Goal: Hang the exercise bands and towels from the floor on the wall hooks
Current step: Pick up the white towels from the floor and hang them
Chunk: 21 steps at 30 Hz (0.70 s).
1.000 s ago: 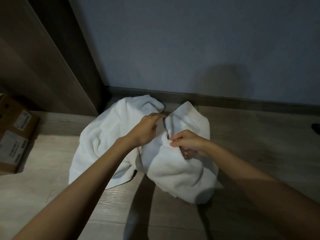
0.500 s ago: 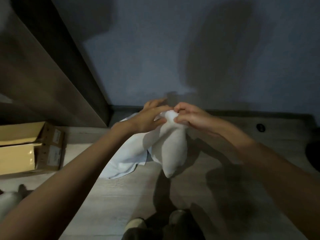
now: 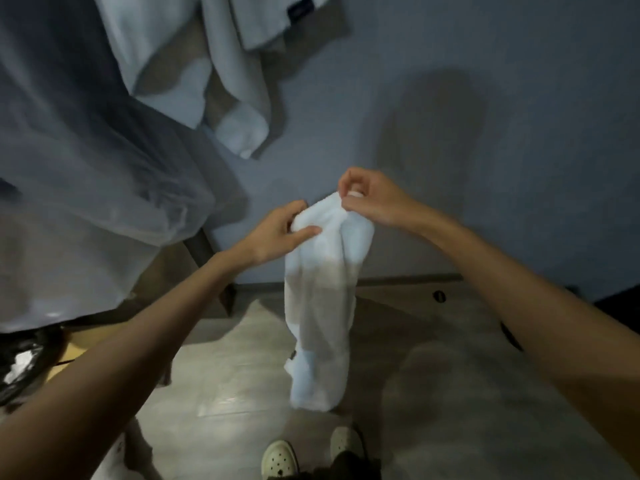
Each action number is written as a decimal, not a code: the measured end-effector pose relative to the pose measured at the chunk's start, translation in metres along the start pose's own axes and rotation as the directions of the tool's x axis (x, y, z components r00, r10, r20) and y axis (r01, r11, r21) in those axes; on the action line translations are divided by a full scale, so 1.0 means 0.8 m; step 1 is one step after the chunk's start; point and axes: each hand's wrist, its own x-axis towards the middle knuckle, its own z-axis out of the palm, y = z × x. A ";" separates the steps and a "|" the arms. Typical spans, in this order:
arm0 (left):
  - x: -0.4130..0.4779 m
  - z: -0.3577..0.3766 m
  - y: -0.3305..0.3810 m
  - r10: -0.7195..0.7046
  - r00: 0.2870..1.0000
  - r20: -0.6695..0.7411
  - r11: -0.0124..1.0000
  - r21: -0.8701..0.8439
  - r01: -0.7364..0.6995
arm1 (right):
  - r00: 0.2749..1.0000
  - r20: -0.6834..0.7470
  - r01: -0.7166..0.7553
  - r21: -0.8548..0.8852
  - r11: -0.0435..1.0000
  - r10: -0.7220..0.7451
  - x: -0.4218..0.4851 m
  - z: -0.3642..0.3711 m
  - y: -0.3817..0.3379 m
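Both hands pinch the top edge of 1 white towel point(image 3: 320, 292): the left hand point(image 3: 277, 237) clamps thumb against fingers on the near-left corner of the bunched edge, and the right hand point(image 3: 372, 200) nips the far-right part between thumb and forefinger, its other fingers curled. Held this way, the towel hangs straight down from the grip in a narrow folded column, its lower end clear of the floor point(image 3: 433, 393) as far as I can tell, though blur makes that uncertain. Gathering the edge into a small bunch between the 2 hands looks like preparation for looping it over a hook, since a tight bunch catches more readily than a flat sheet.

No hook shows. Up and to the left of the grip, pale cloth point(image 3: 194, 64) already hangs against the wall point(image 3: 485, 98), with a dark label near its top, but whatever it hangs from is cut off by the upper frame. Left of the grip a large translucent sheet point(image 3: 86, 168) covers something I cannot identify. No exercise bands are visible. Below the grip, 2 pale shoes point(image 3: 280, 459) sit at the bottom edge. The whole view is dim and smeared, so folds and fingertips are hard to read.
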 end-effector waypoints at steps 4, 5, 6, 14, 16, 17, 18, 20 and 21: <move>0.005 -0.057 0.091 0.138 0.987 -0.087 0.982 0.138 -0.126 | 0.977 -0.111 0.158 -0.193 0.968 -0.181 -0.037 -0.067 -0.069; 0.005 -0.067 0.109 0.160 0.982 -0.097 0.971 0.195 -0.139 | 0.967 -0.127 0.187 -0.243 0.952 -0.222 -0.048 -0.080 -0.081; 0.003 -0.075 0.124 0.181 0.978 -0.100 0.953 0.265 -0.149 | 0.958 -0.134 0.209 -0.283 0.936 -0.254 -0.058 -0.091 -0.090; -0.044 -0.064 0.247 0.121 0.991 -0.060 0.773 0.633 -0.056 | 0.904 -0.160 0.268 -0.511 0.817 -0.396 -0.153 -0.155 -0.093; -0.061 -0.051 0.280 0.170 0.975 -0.144 0.782 0.621 -0.045 | 0.912 -0.143 0.234 -0.588 0.774 -0.384 -0.178 -0.171 -0.081; -0.069 -0.045 0.296 0.203 0.960 -0.195 0.794 0.606 -0.045 | 0.918 -0.154 0.195 -0.624 0.757 -0.364 -0.190 -0.177 -0.076; -0.076 -0.040 0.312 0.235 0.942 -0.240 0.804 0.593 -0.050 | 0.923 -0.182 0.152 -0.637 0.755 -0.339 -0.201 -0.182 -0.070; -0.088 -0.030 0.342 0.277 0.909 -0.312 0.808 0.587 -0.045 | 0.927 -0.243 0.110 -0.553 0.826 -0.286 -0.216 -0.191 -0.059; -0.094 -0.026 0.353 0.282 0.896 -0.343 0.808 0.589 -0.029 | 0.932 -0.257 0.110 -0.470 0.876 -0.256 -0.222 -0.194 -0.055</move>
